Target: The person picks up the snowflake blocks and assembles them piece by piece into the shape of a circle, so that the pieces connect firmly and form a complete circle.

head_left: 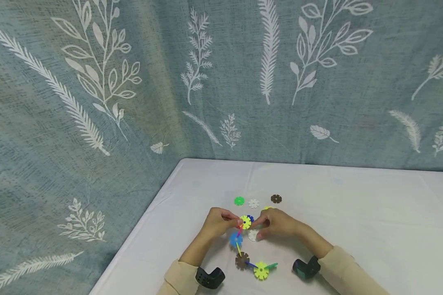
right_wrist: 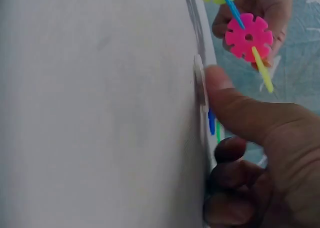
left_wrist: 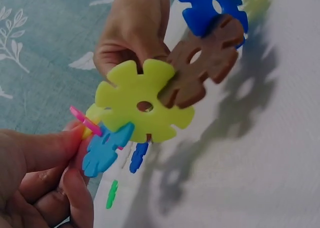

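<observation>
Both hands meet at lower centre of the head view, forearms coming in from the bottom edge, a dark wrist camera strapped on each. Left hand has fingers curled, thumb and fingertips pinching the top end of a chain of snowflake discs beside its yellow disc. In the left wrist view the thumb presses on a pink disc slotted edge-on next to a light blue disc, with the big yellow disc and a brown disc joined above.

Right hand faces the left, fingers curled, pinching the yellow disc from the other side. Its lower fingers touch a white disc lying on the bench; the right wrist view shows the thumb laid against that white disc.

The chain runs from the hands toward the bottom of the frame: blue, brown, then a yellow-green disc resting on the bench. Loose green disc, another white disc and dark brown disc lie just above the hands. Leaf-print curtain fills the upper frame.
</observation>
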Demonstrator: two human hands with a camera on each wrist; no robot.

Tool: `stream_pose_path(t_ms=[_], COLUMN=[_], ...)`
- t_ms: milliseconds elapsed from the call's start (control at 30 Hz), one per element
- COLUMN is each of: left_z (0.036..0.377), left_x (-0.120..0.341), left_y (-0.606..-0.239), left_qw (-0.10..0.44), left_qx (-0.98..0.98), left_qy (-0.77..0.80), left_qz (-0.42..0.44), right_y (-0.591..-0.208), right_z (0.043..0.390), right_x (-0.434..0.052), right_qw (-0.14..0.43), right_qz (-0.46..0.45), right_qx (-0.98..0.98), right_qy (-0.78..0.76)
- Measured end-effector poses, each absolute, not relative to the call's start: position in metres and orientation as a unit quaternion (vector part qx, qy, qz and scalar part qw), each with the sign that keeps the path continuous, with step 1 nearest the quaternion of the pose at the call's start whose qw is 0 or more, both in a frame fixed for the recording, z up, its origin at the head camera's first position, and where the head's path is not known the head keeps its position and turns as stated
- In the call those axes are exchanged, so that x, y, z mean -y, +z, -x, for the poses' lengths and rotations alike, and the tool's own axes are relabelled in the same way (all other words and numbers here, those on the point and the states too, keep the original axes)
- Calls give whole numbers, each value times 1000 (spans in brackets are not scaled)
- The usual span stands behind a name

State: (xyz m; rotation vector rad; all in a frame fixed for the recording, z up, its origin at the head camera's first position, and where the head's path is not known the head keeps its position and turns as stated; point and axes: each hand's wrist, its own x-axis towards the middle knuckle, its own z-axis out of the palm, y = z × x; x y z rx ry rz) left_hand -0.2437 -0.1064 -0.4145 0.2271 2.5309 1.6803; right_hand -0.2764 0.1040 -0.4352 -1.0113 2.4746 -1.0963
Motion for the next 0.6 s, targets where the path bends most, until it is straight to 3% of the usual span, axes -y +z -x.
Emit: stream_pose_path(t_ms=[433, 600], left_z=[246, 248], left_x=[100, 96], left_y=[-418, -419], left_qw=[52, 51], left_qx=[-814, -805], left_qy=[577, 590], left_qz=[-41, -47], right_y=[-442, -438], right_z=[272, 270], right_x=[-111, -116], right_qw=[64, -5], right_qz=[313, 317], right_qx=[-832, -834], right_qy=[-453, -451])
